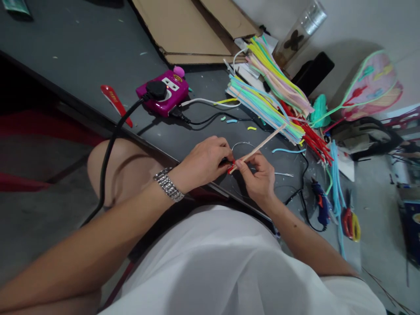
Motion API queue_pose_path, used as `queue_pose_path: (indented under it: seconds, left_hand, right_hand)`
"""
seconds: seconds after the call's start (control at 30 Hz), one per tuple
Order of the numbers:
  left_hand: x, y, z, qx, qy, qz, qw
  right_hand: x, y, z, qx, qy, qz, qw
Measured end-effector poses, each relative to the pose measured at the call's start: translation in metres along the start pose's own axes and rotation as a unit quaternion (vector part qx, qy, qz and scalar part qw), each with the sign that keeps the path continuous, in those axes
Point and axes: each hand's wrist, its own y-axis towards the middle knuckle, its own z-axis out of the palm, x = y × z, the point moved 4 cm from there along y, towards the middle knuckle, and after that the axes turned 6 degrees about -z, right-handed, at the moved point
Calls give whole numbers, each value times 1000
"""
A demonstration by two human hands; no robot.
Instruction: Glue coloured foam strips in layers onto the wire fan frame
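Near the centre of the frame, a pale fuzzy strip is pinched between the thumb and fingers of the right hand, its free end slanted toward the upper right. At its lower end, a small red piece is gripped by the fingertips of the left hand, on whose wrist a metal watch band is worn. Part of a thin wire loop is seen beside the fingers. On the worktop, bundles of coloured strips are piled right of the upper centre; a purple power socket is placed left of the centre, and scissors are laid at the lower right.
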Motion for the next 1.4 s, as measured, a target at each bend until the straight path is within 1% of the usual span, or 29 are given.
queue_pose_path:
  seconds: [0.1, 0.2, 0.3, 0.37, 0.43, 0.67, 0.77, 0.83, 0.9, 0.97, 1.0, 1.07, 1.17, 1.23, 1.27, 1.33, 1.4]
  left_hand:
    - [0, 0, 0, 4, 2, -3, 1000]
    - [0, 0, -1, 8, 10, -5, 1000]
    - [-1, 0, -1, 12, 11, -6, 1000]
    - [-1, 0, -1, 14, 10, -6, 1000]
    - [-1, 0, -1, 11, 10, -6, 1000]
    - [0, 0, 0, 5, 3, 0, 1000]
    - [0, 0, -1, 3, 1, -4, 1000]
    - [-1, 0, -1, 1, 0, -6, 1000]
    - [-1, 0, -1, 4, 0, -7, 1000]
    - [-1, 0, -1, 11, -3, -7, 1000]
    - [0, 0, -1, 15, -7, -8, 1000]
    - [0, -1, -2, 18, -13, -10, 1000]
    - [0, -3, -4, 12, -20, -4, 1000]
    - [-1, -4, -4, 7, -23, 0, 1000]
    - [-1, -4, -5, 4, -25, -1, 1000]
    - [-1, -5, -5, 0, -30, -5, 1000]
    - [-2, -6, -6, -3, -34, -8, 999]
  right_hand:
    - [-6, 4, 3, -4, 4, 32, 999]
    - [-12, 6, 3, -8, 55, 76, 996]
    - [-15, 7, -3, -33, 96, 112, 989]
    - [-15, 7, -7, -48, 89, 112, 988]
    - [-14, 6, -8, -50, 75, 102, 991]
    - [-10, 0, -1, -35, 54, 73, 995]
    - [-7, 0, 1, -30, 23, 54, 998]
    - [-7, 3, 3, -13, 38, 71, 997]
    - [-12, 8, 3, 0, 127, 126, 984]
    - [-18, 14, -4, -14, 244, 188, 951]
    - [-23, 17, -10, -30, 291, 214, 932]
    - [-32, 21, -28, -57, 354, 251, 899]
    - [-45, 20, -55, -66, 399, 292, 867]
    - [-50, 15, -68, -82, 408, 305, 857]
    - [-51, 12, -70, -91, 408, 307, 855]
    - [-50, 6, -68, -101, 406, 303, 856]
    - [-45, 2, -57, -95, 398, 296, 863]
